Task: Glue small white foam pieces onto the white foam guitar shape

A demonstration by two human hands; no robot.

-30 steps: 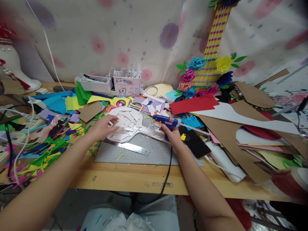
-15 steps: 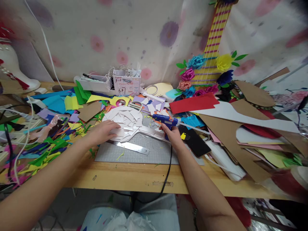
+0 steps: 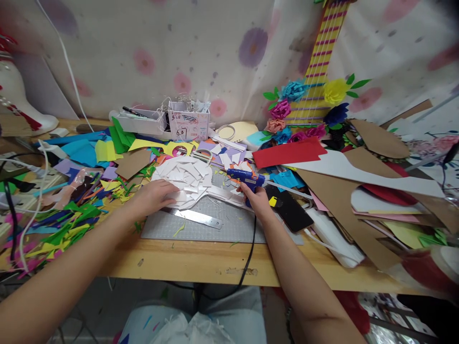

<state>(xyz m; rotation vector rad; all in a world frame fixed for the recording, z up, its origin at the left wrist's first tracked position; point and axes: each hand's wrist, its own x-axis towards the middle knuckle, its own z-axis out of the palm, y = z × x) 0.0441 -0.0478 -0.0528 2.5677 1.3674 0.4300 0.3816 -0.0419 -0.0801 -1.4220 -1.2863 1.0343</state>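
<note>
My right hand [image 3: 255, 197] is wrapped round the handle of a blue glue gun [image 3: 246, 177], whose nozzle points left over paper scraps. A guitar-like white shape [image 3: 186, 177], its round body covered in overlapping paper pieces, lies on the grey cutting mat [image 3: 233, 222]; its narrow neck runs right, below the gun. On the left edge of the round body rests my left hand [image 3: 158, 195], fingers spread a little and palm down. Just below the shape is a metal ruler [image 3: 201, 218]. A black phone [image 3: 292, 210] lies right of my right hand.
Coloured paper scraps [image 3: 77, 215] cover the left side. White boxes [image 3: 188, 123] stand at the back beside a yellow paper guitar [image 3: 315, 71] with flowers. Cardboard sheets [image 3: 344, 210] pile up on the right. The gun's black cord [image 3: 251, 253] hangs over the wooden table edge [image 3: 172, 263].
</note>
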